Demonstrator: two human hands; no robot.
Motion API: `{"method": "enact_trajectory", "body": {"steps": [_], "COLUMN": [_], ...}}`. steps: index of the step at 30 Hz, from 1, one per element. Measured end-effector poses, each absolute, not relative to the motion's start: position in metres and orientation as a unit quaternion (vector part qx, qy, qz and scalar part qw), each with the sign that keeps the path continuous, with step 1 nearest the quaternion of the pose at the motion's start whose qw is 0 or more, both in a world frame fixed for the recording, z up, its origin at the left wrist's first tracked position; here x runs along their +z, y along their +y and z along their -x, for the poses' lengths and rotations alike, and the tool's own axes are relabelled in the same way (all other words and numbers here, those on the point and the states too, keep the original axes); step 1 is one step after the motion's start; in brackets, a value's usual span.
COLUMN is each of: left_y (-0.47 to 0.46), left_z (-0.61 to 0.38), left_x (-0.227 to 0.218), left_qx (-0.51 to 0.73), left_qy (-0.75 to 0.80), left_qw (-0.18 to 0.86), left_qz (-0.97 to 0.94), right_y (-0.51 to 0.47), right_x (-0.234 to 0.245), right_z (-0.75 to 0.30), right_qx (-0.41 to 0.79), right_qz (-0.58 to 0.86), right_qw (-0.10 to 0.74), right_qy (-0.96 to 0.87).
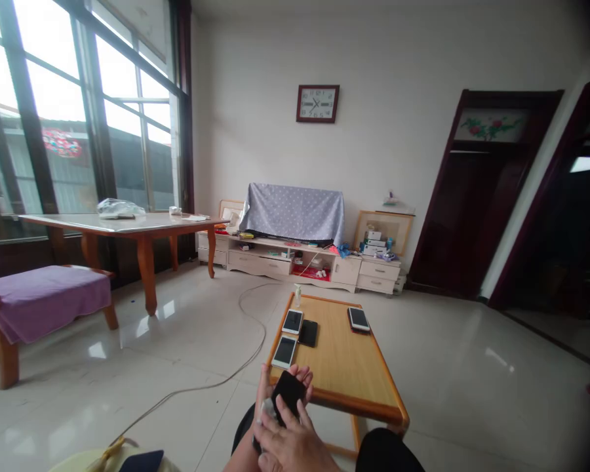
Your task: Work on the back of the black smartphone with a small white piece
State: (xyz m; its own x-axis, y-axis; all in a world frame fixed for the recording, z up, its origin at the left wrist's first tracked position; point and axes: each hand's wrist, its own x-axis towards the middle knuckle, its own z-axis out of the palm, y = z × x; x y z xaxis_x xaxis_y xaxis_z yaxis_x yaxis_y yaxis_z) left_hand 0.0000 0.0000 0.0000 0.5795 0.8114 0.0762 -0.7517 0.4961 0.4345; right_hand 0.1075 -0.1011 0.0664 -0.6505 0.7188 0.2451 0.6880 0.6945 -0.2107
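Note:
My left hand (pixel 265 393) holds a black phone (pixel 289 391) from below, fingers curled round its edges, just in front of the near edge of a low wooden table (pixel 347 367). My right hand (pixel 290 442) lies over the phone's lower part, fingers pressed on it, with what looks like a pale cloth (pixel 267 410) under them. On the table lie two white-framed phones (pixel 292 320) (pixel 284 351), a black phone (pixel 308 332) and another phone (pixel 358 318) at the far right. A small bottle (pixel 297 295) stands at the table's far left corner.
A white cable (pixel 236 367) snakes over the tiled floor left of the table. A purple-covered bench (pixel 44 298) and a long table (pixel 122 226) stand at the left by the windows. A TV cabinet (pixel 295 259) lines the far wall; dark doors (pixel 476 210) at right.

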Motion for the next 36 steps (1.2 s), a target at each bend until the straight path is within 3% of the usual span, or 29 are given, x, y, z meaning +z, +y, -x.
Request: {"method": "enact_trajectory", "body": {"steps": [5,11,17,24,30,36], "left_y": [0.006,0.002,-0.001,0.000,-0.002,-0.001], "left_z": [0.009,0.004,0.007,0.007,0.004,0.002], "left_x": [0.002,0.000,0.004,0.007,0.005,0.002], "left_qx": [0.453,0.481,0.484,0.482,0.493,0.506], "left_qy": [0.050,0.043,0.037,0.030,0.028,0.040], "left_qw": [0.857,0.851,0.858,0.861,0.853,0.847], "left_qz": [-0.242,-0.206,-0.168,-0.158,-0.168,-0.159], "right_y": [-0.104,-0.119,-0.121,-0.127,-0.089,-0.071], "right_x": [0.074,0.079,0.098,0.093,0.067,0.060], "right_z": [-0.112,-0.110,-0.121,-0.125,-0.136,-0.142], "right_qx": [0.060,0.095,0.129,0.163,0.133,0.306], "right_qz": [0.451,0.386,0.497,0.422,0.492,0.522], "right_qw": [0.143,0.147,0.145,0.152,0.282,0.466], "right_qy": [-0.879,-0.906,-0.845,-0.879,-0.813,-0.646]}}
